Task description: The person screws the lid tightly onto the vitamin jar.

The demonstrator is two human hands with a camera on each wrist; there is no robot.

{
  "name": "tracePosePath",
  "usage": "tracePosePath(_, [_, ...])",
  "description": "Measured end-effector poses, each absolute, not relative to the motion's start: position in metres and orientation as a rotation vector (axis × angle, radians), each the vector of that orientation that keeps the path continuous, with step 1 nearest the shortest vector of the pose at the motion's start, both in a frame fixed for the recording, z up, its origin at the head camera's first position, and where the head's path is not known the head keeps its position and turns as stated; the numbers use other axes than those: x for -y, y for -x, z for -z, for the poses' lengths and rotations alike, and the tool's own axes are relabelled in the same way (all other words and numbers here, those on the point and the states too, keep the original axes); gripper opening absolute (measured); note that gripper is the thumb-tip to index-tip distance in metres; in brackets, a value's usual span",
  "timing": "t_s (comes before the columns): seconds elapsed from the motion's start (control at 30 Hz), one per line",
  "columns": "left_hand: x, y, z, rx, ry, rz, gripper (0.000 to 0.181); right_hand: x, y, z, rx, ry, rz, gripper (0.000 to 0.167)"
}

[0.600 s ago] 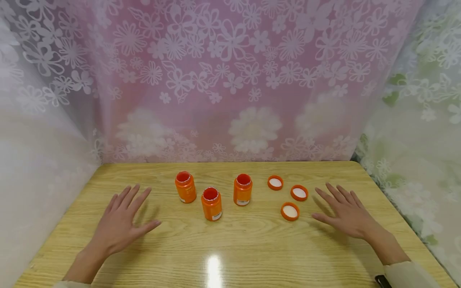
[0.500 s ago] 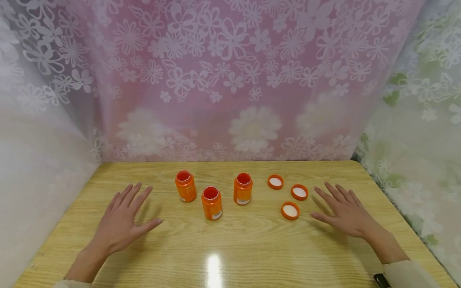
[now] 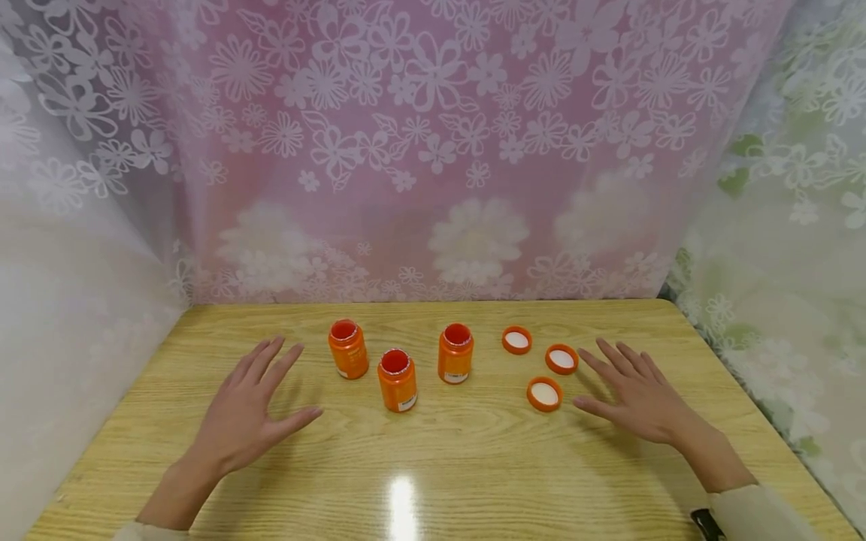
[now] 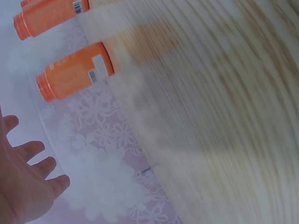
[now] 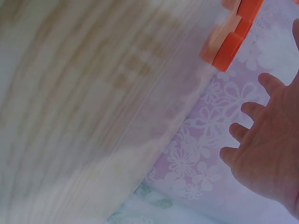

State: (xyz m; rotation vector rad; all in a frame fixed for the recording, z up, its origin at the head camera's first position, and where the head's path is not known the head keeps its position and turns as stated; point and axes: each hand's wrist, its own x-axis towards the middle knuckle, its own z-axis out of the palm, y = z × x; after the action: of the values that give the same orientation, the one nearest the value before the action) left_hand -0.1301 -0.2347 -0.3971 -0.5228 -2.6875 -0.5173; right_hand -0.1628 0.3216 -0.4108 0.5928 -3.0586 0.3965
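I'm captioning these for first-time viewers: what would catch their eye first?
Probably three lidless orange bottles, upright toward the far side of the table. Next, three orange caps, white insides up, lie to their right. The left hand and right hand, both open, flank the group.

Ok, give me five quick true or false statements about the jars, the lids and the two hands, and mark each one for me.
1. Three orange jars stand upright on the table. True.
2. All three jars are capped. False: all three are open at the top.
3. Three orange lids lie with their white insides facing up. True.
4. The right hand holds a lid. False: its fingers are spread near the lids, holding none.
5. The left hand holds nothing. True.
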Motion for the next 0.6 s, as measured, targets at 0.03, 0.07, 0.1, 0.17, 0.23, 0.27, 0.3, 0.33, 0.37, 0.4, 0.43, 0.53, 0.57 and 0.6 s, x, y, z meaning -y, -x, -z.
tracePosePath(0.03, [0.233,0.130,0.397,2.683,0.527,0.520,0.087,-0.320,0.163,0.411,3.057,-0.597,-0.400,0.079])
tracePosePath(0.07, [0.232,0.130,0.396,2.680,0.530,0.523,0.087,-0.319,0.163,0.411,3.056,-0.601,-0.406,0.078])
tracePosePath(0.1, [0.230,0.130,0.396,2.676,0.534,0.525,0.087,-0.318,0.163,0.411,3.055,-0.605,-0.410,0.078])
tracePosePath(0.17, [0.227,0.130,0.395,2.672,0.537,0.529,0.088,-0.316,0.163,0.411,3.052,-0.613,-0.417,0.078])
tracePosePath(0.23, [0.225,0.130,0.395,2.670,0.544,0.533,0.088,-0.314,0.164,0.410,3.051,-0.618,-0.419,0.078])
tracePosePath(0.27, [0.223,0.130,0.395,2.667,0.548,0.538,0.088,-0.313,0.164,0.410,3.052,-0.621,-0.420,0.078])
tracePosePath(0.3, [0.222,0.130,0.395,2.660,0.554,0.542,0.088,-0.312,0.164,0.410,3.051,-0.624,-0.418,0.078])
tracePosePath(0.33, [0.220,0.129,0.395,2.653,0.558,0.555,0.088,-0.311,0.164,0.409,3.051,-0.627,-0.419,0.078])
tracePosePath(0.37, [0.219,0.129,0.395,2.645,0.566,0.573,0.088,-0.310,0.165,0.409,3.050,-0.630,-0.420,0.079])
tracePosePath(0.4, [0.217,0.129,0.395,2.638,0.572,0.592,0.089,-0.309,0.165,0.409,3.050,-0.633,-0.421,0.079])
tracePosePath(0.43, [0.215,0.129,0.395,2.632,0.579,0.613,0.089,-0.307,0.165,0.408,3.051,-0.636,-0.428,0.079])
tracePosePath(0.53, [0.210,0.129,0.394,2.621,0.603,0.671,0.089,-0.303,0.165,0.408,3.045,-0.645,-0.432,0.081])
tracePosePath(0.57, [0.208,0.129,0.393,2.622,0.609,0.685,0.089,-0.301,0.165,0.408,3.043,-0.648,-0.432,0.081])
tracePosePath(0.6, [0.206,0.129,0.393,2.625,0.614,0.695,0.088,-0.300,0.165,0.409,3.041,-0.652,-0.428,0.081])
